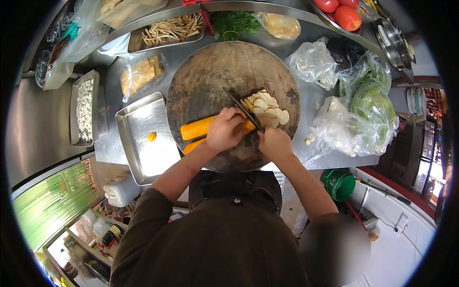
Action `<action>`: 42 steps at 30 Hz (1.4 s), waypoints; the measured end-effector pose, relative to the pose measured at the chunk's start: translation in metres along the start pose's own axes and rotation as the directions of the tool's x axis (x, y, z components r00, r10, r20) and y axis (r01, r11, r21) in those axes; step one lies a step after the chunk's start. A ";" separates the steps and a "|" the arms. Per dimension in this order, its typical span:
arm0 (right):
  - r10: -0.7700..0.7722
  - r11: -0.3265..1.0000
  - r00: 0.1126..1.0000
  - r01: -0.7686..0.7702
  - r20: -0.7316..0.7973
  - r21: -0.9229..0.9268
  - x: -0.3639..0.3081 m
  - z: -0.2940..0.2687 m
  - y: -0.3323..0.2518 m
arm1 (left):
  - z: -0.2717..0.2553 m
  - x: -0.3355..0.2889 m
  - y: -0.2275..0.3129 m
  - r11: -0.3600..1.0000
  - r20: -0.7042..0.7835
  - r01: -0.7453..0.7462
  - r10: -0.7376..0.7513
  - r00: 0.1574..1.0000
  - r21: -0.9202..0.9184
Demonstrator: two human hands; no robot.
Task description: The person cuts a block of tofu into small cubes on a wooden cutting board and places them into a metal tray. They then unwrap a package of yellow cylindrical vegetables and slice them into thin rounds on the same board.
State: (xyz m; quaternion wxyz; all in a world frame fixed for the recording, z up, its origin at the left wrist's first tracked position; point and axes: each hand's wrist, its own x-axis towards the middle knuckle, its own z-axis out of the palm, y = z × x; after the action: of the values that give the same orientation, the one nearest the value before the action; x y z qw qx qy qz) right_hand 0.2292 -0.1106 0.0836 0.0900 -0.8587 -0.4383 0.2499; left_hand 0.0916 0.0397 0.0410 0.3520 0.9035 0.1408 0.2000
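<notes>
1. While the left hand (pixel 224 130) presses down with bent fingers on a carrot (pixel 201 127), the right hand (pixel 275 142) is closed around the handle of a dark knife (pixel 243 110), whose blade slants up and left across the carrot's right end.
2. Two carrot lengths lie on the round wooden chopping board (pixel 210 71): the one under the hand and a second carrot (pixel 192 146) just below it, mostly hidden by the wrist.
3. One heap of pale slices (pixel 267 107) lies on the board just right of the blade; they overlap too much to count.
4. Left of the board sits one steel tray (pixel 143 138) holding a single small orange piece (pixel 151 137).
5. Farther left, a second tray (pixel 93 79) holds white cubes (pixel 85 107), too many to count.
6. Beyond the board, a third tray (pixel 136 43) carries pale strips (pixel 172 28); beside it lies one bunch of green herbs (pixel 234 21).
7. One clear bag of yellowish pieces (pixel 141 74) lies between the trays and the board.
8. On the right lie several clear bags, one with leafy greens (pixel 375 103) and one with white bits (pixel 313 62).
9. At top right, a metal bowl (pixel 330 18) holds three tomatoes (pixel 346 16).
10. One green bucket (pixel 338 184) stands on the floor, lower right.
</notes>
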 end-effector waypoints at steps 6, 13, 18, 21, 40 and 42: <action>-0.013 0.993 0.999 0.019 -0.052 0.116 -0.006 -0.008 0.018 | -0.006 -0.007 -0.001 0.997 -0.034 -0.058 0.060 0.998 0.053; -0.017 0.997 0.998 0.012 0.065 0.082 -0.039 -0.042 -0.002 | -0.006 -0.009 -0.003 1.000 -0.003 0.002 -0.002 1.000 0.016; -0.010 1.000 1.000 0.010 0.016 -0.007 -0.015 -0.010 -0.005 | -0.003 -0.004 -0.004 1.000 -0.009 0.006 -0.006 1.000 0.003; -0.009 0.999 1.000 0.010 -0.030 0.034 0.000 0.011 0.005 | -0.004 -0.009 -0.001 0.999 -0.024 -0.033 0.032 0.999 -0.020; 0.023 0.997 0.999 -0.021 -0.031 0.072 -0.001 0.017 0.005 | -0.005 -0.010 -0.004 0.999 -0.029 -0.033 0.032 0.999 -0.014; -0.026 0.985 0.996 0.040 -0.083 0.166 0.003 0.016 0.024 | -0.010 -0.010 -0.003 0.998 -0.037 -0.057 0.056 0.998 -0.016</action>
State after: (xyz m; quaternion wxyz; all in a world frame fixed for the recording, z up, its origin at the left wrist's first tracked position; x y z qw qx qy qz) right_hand 0.2397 -0.1237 0.0600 0.1834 -0.8501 -0.4259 0.2496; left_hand 0.0780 0.0438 0.0433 0.3512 0.9003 0.1198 0.2276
